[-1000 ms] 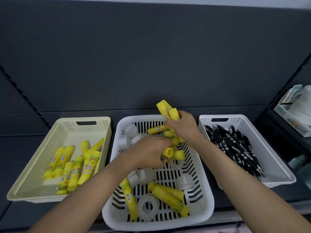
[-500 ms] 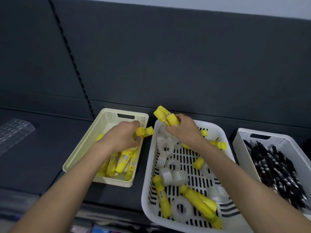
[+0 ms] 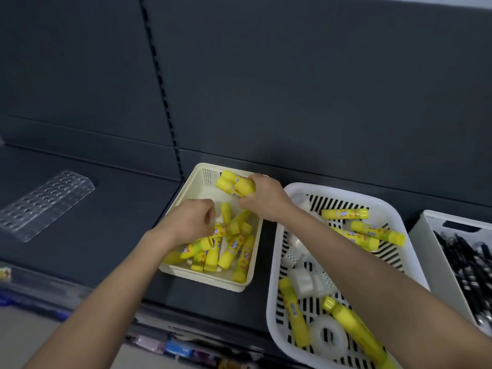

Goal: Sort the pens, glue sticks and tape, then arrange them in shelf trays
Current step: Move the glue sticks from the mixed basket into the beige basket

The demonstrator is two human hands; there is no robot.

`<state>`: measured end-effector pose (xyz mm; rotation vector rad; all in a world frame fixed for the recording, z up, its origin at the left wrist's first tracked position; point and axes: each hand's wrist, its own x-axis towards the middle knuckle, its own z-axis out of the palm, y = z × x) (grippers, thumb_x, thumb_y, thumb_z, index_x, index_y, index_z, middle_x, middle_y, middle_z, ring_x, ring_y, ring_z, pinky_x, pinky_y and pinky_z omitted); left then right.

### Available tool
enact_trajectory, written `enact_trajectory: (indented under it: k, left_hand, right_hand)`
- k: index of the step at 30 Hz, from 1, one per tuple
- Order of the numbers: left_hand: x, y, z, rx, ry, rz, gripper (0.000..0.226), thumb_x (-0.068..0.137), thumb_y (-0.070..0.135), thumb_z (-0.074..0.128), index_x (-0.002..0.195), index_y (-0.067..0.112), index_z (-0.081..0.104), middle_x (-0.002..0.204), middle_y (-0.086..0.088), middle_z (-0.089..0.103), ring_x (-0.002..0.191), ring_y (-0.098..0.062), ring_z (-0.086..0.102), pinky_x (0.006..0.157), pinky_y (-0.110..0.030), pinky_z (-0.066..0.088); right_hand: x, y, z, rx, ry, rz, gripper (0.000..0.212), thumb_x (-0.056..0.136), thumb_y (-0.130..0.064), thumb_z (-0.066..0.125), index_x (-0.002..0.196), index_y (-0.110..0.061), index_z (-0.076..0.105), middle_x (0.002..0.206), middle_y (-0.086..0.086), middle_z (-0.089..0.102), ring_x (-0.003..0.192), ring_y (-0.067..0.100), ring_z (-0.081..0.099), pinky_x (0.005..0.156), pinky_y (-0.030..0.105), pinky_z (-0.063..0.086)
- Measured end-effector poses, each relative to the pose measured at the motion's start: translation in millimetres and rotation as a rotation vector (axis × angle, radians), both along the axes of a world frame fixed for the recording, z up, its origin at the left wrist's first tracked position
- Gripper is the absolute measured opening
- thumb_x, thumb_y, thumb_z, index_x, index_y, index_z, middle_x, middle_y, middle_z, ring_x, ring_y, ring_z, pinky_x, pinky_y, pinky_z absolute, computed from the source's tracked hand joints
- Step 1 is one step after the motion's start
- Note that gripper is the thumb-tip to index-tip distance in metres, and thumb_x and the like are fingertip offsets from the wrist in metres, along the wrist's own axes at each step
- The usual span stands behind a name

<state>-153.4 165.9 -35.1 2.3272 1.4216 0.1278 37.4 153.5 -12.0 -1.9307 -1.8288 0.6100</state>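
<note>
Above the dark shelf, the right hand clutches yellow glue sticks at the far edge of the cream plastic tray, risking a spill outside it; whether the left hand grips anything is unclear.

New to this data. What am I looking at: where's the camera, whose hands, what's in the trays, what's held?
No robot here: a person works with bare hands, and the picture comes from a wide camera worn on their head, looking down, so both arms reach in from the bottom. On a dark shelf stand three containers: a cream tray of glue sticks, a slotted white basket with more sticks and tape rolls mixed, and a white tray of black pens. The right hand grips a bunch of glue sticks over the cream tray. The left hand is curled low in that tray among the sticks; whether it holds one is unclear. A clear holed plastic piece lies to the left.
</note>
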Motion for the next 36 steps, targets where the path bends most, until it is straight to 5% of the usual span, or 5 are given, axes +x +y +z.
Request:
enact_trajectory:
  k: [9, 16, 27, 36]
  left_hand:
    - [-10, -1, -5, -0.001, -0.079, -0.005, 0.014, 0.076, 0.019, 0.071, 0.081, 0.019, 0.058, 0.076, 0.008, 0.060, 0.075, -0.014, 0.056, 0.067, -0.029, 0.047]
    - [-12, -5, -8, -0.002, -0.105, -0.004, 0.016, 0.077, 0.023, 0.072, 0.086, 0.020, 0.059, 0.083, 0.006, 0.062, 0.080, -0.015, 0.059, 0.070, -0.030, 0.050]
    - [26, -26, 9, 0.038, -0.150, -0.099, 0.023, 0.078, 0.023, 0.070, 0.099, 0.017, 0.062, 0.092, 0.004, 0.063, 0.088, -0.010, 0.056, 0.078, -0.028, 0.048]
    - [89, -72, 24, 0.059, -0.238, -0.444, 0.027, 0.080, 0.022, 0.069, 0.105, 0.015, 0.063, 0.100, 0.005, 0.063, 0.093, -0.011, 0.057, 0.082, -0.028, 0.046]
  right_hand:
    - [-20, 19, -13, -0.085, -0.228, 0.116, 0.027, 0.081, -0.030, 0.066, 0.096, -0.012, 0.053, 0.095, 0.005, 0.059, 0.090, 0.024, 0.058, 0.064, 0.031, 0.041]
    - [-21, 26, -12, -0.074, -0.308, 0.193, 0.046, 0.079, -0.041, 0.069, 0.108, -0.009, 0.056, 0.110, 0.008, 0.060, 0.103, 0.025, 0.056, 0.070, 0.030, 0.040]
    - [23, -14, 20, 0.052, -0.092, 0.091, 0.037, 0.089, -0.026, 0.061, 0.121, -0.007, 0.060, 0.122, 0.009, 0.060, 0.107, 0.023, 0.057, 0.091, 0.033, 0.047]
    - [94, -101, 12, -0.063, -0.102, -0.033, 0.029, 0.088, -0.026, 0.062, 0.114, -0.012, 0.064, 0.109, 0.001, 0.065, 0.102, 0.017, 0.060, 0.084, 0.026, 0.046]
